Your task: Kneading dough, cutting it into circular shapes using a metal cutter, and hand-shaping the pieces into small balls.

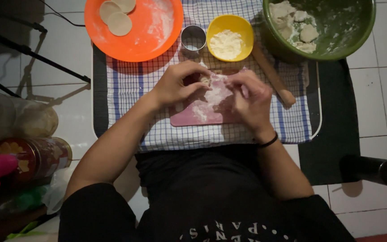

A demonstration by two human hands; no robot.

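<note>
Pinching soft dough (206, 80), left hand (175, 85), floury pink board (193, 117)

Seated on a tiled floor, a person's left hand (178, 85) and right hand (249, 98) pinch a dough piece (205, 80) above a floured pink board (202, 114), beside a yellow flour bowl (229, 38), metal ring cutter (193, 39) and rolling pin (274, 76).

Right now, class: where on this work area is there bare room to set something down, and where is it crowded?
Free: checked cloth between orange plate and left hand; cloth strip below the pink board. Crowded: top row of plate, metal ring, yellow bowl, green bowl, rolling pin.
</note>
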